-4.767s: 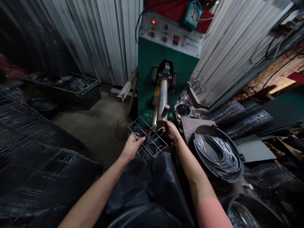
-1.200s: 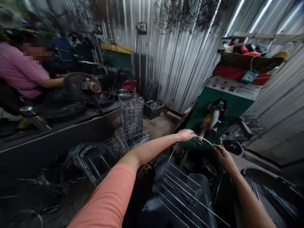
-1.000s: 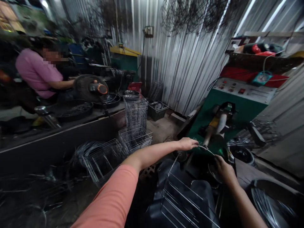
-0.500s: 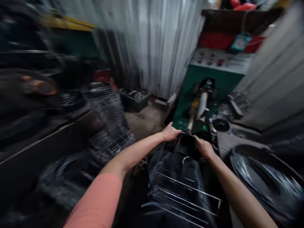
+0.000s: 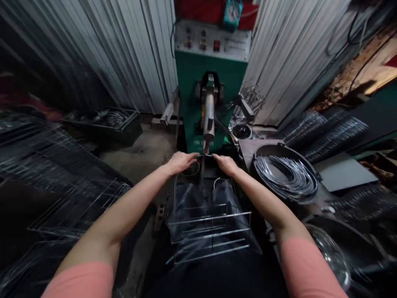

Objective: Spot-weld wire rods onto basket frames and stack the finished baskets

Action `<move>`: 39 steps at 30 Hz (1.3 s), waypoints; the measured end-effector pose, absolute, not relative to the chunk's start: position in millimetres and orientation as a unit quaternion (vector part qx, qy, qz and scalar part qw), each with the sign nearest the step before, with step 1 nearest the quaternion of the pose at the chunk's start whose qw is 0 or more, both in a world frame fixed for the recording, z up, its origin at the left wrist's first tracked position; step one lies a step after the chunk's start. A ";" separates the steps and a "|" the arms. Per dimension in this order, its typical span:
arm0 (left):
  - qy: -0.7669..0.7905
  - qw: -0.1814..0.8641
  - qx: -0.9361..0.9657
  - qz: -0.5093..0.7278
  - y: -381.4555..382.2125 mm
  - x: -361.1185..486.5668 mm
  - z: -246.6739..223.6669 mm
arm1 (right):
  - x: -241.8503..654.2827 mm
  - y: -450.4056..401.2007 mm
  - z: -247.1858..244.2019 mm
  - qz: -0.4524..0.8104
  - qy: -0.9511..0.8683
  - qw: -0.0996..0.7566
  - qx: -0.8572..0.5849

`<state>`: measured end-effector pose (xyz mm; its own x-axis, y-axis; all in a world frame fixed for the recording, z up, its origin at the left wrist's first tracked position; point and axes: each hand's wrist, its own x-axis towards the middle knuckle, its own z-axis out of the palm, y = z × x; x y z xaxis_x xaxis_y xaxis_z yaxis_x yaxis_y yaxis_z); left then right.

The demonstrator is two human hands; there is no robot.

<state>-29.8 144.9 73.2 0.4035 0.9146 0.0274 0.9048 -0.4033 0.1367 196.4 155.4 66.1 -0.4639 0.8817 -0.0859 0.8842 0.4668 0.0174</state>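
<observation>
Fingers (image 5: 195, 155) of both hands closed on one thin wire (image 5: 205, 155), left hand (image 5: 180, 162) and right hand (image 5: 226, 165) just apart; one wire basket (image 5: 211, 231) near, on the lap; one green machine (image 5: 198, 82) far; one black tub (image 5: 273, 148) of wire hoops (image 5: 285, 176) right.

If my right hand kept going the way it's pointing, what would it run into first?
Your right hand is already on the wire basket's top rail, so that comes first. Just beyond it, the steel rod of the green machine looks next, though depth is hard to judge here.
</observation>
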 end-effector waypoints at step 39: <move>0.454 -0.105 0.879 0.101 171.9 -30.0 45.4 | 190.8 164.1 69.3 0.000 0.852 0.078 0.517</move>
<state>-30.0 171.9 45.4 0.5682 0.7766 0.2721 0.8188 -0.5665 -0.0928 190.8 164.1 69.3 -0.4522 0.8820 -0.1330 0.8818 0.4645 0.0819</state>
